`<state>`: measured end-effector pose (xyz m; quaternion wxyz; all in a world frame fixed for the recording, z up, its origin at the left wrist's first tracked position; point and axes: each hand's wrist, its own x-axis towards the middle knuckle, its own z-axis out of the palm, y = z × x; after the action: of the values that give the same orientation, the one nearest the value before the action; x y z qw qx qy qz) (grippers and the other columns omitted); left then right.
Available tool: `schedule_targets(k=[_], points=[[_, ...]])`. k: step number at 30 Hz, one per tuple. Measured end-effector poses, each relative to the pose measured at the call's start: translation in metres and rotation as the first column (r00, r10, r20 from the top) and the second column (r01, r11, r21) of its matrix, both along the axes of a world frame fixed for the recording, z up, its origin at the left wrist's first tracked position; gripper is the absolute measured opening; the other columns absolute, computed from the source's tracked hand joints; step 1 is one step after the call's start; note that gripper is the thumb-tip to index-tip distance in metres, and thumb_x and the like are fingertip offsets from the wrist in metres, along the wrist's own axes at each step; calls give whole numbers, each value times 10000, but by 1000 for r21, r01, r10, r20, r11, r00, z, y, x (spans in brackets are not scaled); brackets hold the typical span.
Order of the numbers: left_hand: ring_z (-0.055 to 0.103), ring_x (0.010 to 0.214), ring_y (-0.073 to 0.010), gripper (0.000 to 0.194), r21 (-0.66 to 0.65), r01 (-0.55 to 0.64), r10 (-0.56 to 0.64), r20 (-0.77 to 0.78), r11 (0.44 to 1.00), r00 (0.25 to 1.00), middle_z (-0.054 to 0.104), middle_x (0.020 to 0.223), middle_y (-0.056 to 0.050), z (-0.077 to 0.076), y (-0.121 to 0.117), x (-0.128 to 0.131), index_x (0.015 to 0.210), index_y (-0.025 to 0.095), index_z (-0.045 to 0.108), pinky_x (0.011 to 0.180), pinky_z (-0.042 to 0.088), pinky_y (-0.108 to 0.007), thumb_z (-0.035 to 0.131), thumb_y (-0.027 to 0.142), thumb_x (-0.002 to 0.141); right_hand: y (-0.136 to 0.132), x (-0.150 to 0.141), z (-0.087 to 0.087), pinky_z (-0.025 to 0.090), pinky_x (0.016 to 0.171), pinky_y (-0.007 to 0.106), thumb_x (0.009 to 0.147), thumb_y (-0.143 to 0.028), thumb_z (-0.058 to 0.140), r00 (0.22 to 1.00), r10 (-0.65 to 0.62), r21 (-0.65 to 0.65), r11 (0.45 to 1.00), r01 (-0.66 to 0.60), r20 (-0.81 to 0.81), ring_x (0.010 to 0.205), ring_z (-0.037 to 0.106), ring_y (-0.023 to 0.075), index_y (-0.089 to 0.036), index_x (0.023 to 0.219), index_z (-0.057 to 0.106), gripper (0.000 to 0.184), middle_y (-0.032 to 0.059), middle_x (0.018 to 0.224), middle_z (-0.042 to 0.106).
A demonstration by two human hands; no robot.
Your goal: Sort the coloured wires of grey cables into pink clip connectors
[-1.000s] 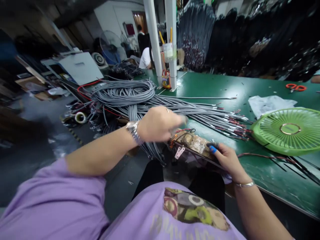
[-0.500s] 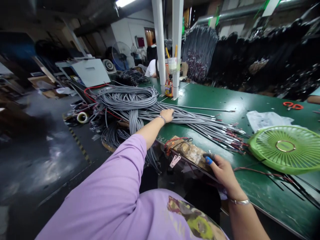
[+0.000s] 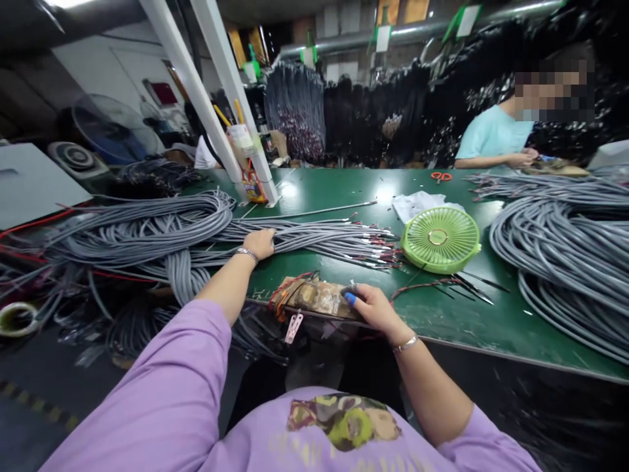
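Note:
My left hand [image 3: 259, 244] rests on a bundle of grey cables [image 3: 314, 235], its fingers curled down around some of them. The fingertips are partly hidden among the cables. To the right, the bundle ends in stripped tips with white and red wires. My right hand [image 3: 374, 305] is at the right end of a worn block wrapped in clear tape [image 3: 322, 298] at the table edge. A blue cover is on its thumb and a dark one on a finger; these are closed together, and what lies between them is too small to make out.
A green round fan [image 3: 439, 239] stands right of the cable tips. Coiled grey cables [image 3: 565, 249] lie at the far right, and another coil [image 3: 147, 219] at left. Orange-handled scissors [image 3: 441, 176] and a plastic bag [image 3: 417, 204] lie behind. A co-worker [image 3: 496, 134] sits across the table.
My view has swung to the right, bringing the co-worker and the right-hand cable coil into sight. My left hand stays on the cable bundle and my right hand stays by the taped block.

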<state>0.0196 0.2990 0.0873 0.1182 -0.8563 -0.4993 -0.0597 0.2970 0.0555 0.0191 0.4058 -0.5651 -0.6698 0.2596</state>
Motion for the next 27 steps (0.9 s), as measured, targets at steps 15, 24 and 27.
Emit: schedule_targets(k=[15, 24, 27], points=[[636, 764, -172, 234, 81, 33, -50, 220, 996, 974, 726, 813, -26, 34, -144, -74, 900, 175, 693, 688, 445, -268, 576, 217, 702, 2, 10, -4, 506, 656, 316, 845, -492, 581, 1000, 2, -30, 1000, -2, -5, 697, 640, 211, -166, 828, 740, 362, 48, 727, 717], [653, 715, -217, 252, 154, 493, -510, 101, 856, 854, 719, 874, -90, 35, -230, 11, 996, 190, 671, 563, 398, -347, 552, 216, 776, -3, 28, -9, 531, 609, 376, 666, -503, 727, 977, -148, -109, 985, 131, -156, 665, 661, 268, -217, 767, 757, 305, 58, 725, 737], [613, 606, -180, 181, 70, 673, -676, 124, 736, 727, 711, 812, -74, 32, -260, 28, 959, 221, 657, 472, 313, -332, 556, 220, 809, -9, 28, -10, 522, 672, 386, 703, -505, 724, 948, -249, -52, 969, 243, -201, 730, 672, 276, -230, 860, 766, 319, 72, 793, 743]])
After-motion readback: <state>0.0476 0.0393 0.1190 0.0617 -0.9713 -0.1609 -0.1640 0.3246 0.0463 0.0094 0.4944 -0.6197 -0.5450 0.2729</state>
